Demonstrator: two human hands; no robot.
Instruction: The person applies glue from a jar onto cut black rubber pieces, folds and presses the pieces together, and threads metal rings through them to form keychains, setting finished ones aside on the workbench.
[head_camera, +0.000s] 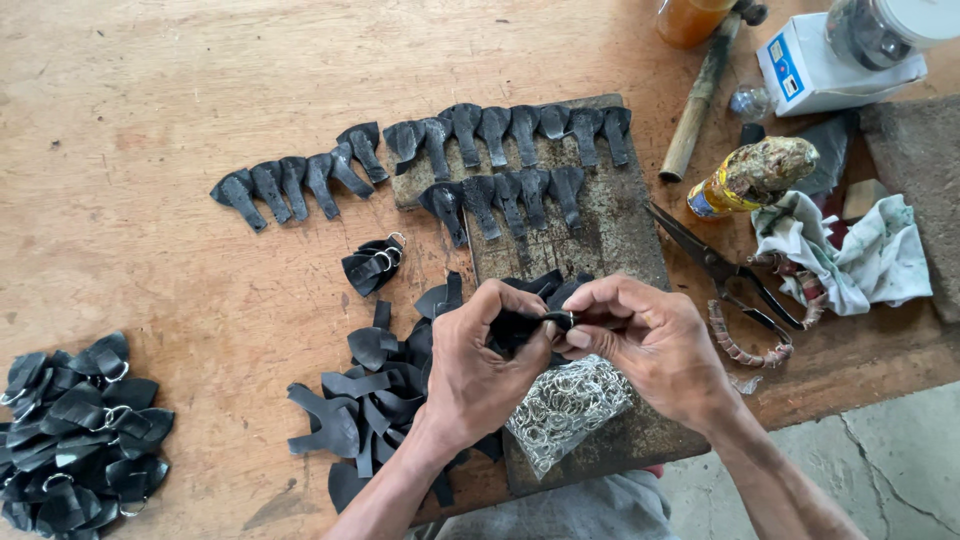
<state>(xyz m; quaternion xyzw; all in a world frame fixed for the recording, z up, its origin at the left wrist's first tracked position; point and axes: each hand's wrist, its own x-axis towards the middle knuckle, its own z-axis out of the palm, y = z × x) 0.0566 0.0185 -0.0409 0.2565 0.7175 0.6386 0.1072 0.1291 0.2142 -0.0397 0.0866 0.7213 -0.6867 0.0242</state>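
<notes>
Both my hands meet over the front of a grey slab (610, 215). My left hand (480, 370) and my right hand (650, 345) pinch one black leather piece (520, 328) between the fingertips. Just beneath them lies a clear bag of small metal rings (565, 405). A loose pile of black leather cut-outs (370, 400) sits under my left wrist. Rows of folded black leather pieces (500, 150) are laid out in lines across the slab and the wooden table (150, 100).
A heap of finished black pieces with rings (75, 430) lies at the front left. One small ringed bundle (372, 265) sits mid-table. Scissors (725, 275), a crusted glue bottle (750, 178), a rag (850, 255), a stick tool (700, 95) and a white box (825, 60) crowd the right.
</notes>
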